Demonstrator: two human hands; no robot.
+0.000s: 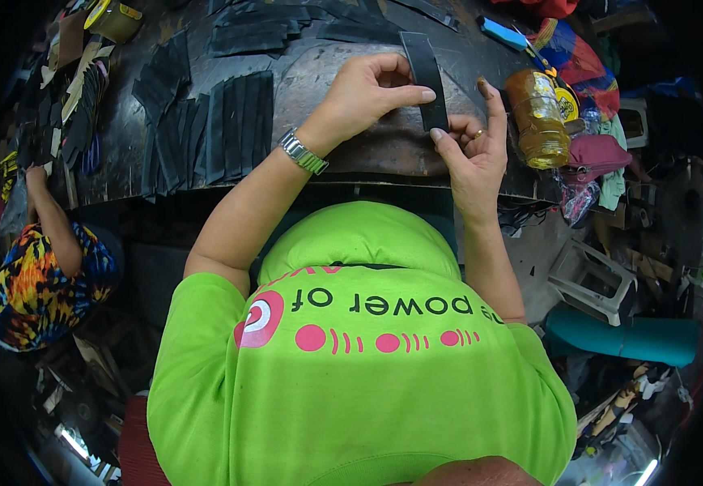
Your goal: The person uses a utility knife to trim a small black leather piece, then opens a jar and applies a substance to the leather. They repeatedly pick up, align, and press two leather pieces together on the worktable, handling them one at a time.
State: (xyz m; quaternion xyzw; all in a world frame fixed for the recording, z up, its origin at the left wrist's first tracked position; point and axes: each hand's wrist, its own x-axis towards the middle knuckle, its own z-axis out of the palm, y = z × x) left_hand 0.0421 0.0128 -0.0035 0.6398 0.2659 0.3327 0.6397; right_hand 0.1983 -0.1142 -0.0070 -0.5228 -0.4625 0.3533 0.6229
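Above the dark worktable a flat black strip (426,77) is held lengthwise between both hands. My left hand (371,91), with a metal watch on its wrist, pinches the strip's left edge near the middle between thumb and fingers. At the near end, my right hand (477,150) grips the strip between thumb and curled fingers. Its index finger points up and has a brownish smear on the tip. Beneath the strip lies a worn, brownish rounded slab (327,77). Rows of similar black strips (238,125) lie to the left of my left hand.
Right of my right hand lies a jar of amber substance (539,121); a blue-handled tool (507,34) is beyond it. More black strips (258,28) cover the far table (299,174). At the left edge works another person (52,267). A pale stool (592,279) stands lower right.
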